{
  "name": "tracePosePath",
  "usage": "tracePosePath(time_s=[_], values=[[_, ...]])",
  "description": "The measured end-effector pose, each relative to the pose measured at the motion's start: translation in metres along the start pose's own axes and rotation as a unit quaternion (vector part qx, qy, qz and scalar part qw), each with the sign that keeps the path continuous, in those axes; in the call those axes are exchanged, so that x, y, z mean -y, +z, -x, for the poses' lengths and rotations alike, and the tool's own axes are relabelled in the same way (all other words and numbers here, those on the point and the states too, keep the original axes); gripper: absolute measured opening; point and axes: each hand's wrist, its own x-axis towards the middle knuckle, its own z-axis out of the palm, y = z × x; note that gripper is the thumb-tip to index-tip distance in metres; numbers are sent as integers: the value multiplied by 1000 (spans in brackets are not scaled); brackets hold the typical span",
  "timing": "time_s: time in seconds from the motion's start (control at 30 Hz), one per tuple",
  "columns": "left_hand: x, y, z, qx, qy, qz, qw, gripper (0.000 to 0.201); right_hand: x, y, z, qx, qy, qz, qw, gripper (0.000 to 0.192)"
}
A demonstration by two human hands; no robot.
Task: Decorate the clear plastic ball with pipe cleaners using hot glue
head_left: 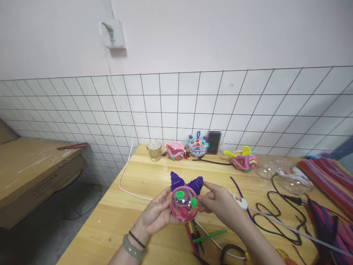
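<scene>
Both hands are up over the wooden table (132, 221), and the left hand (157, 215) cups a clear plastic ball (184, 203) trimmed with pink pipe cleaner, two green swirls and two purple cone ears, fingers curled around its left side. The right hand (220, 200) pinches the ball's right edge just under one purple ear. Behind them, three finished pipe-cleaner figures (196, 146) and a small glass jar (154, 150) line the tiled wall.
</scene>
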Motion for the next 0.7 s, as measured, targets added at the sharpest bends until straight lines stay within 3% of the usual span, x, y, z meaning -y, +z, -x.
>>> tracePosePath(time_s=[0.1, 0.4, 0.7], values=[[2, 7, -2, -6, 10, 9, 1000, 29, -4, -1, -2, -40, -12, 51, 998, 77], [8, 17, -6, -37, 33, 30, 998, 24, -10, 2, -5, -83, -70, 123, 987, 70], [9, 16, -7, -49, 46, 19, 998, 28, -15, 6, -8, -68, -111, 91, 987, 63]])
